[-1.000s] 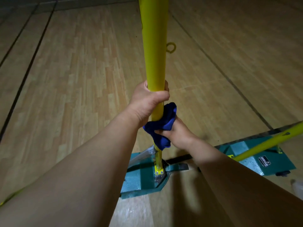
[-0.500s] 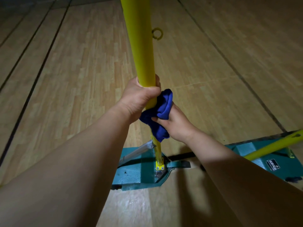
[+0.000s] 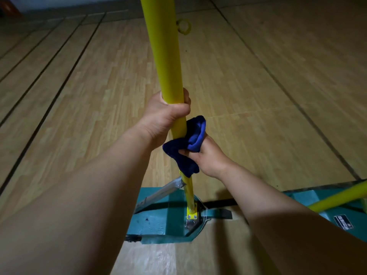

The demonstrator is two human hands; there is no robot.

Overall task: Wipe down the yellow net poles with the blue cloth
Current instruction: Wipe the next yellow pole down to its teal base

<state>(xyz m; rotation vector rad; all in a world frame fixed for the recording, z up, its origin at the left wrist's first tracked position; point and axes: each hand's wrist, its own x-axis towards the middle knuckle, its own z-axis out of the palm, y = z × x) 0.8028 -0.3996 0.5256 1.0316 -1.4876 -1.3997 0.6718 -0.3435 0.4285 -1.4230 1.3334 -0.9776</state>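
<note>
we hold the yellow pole [image 3: 165, 62] with our left hand [image 3: 164, 118], fingers wrapped right round it, and just below, at about 5 o'clock from that fist, our right hand [image 3: 206, 155] clutches the blue cloth [image 3: 188, 143] bunched against the pole's right and near side. compared with a second ago the two hands sit in much the same stacked arrangement on the shaft, cloth directly under the left fist, so the change is small: the cloth looks a little more opened at its top fold and our view has tilted up, showing more floor and the ring [image 3: 183, 26] on the pole at 12 o'clock. we judge the wipe is working this mid stretch and has made little travel, with the lower shaft down to the green base [image 3: 158, 221] yet to be covered. below the cloth, at 6 o'clock, the pole narrows to a bracket and a metal brace [image 3: 158, 193] comes in from 8 o'clock, an edge the cloth could snag on. a second yellow pole [image 3: 337, 197] lies low at 4 o'clock over another green base [image 3: 297, 197], near our right forearm. the wooden floor [image 3: 79, 116] lies open from 9 to 2 o'clock.
</note>
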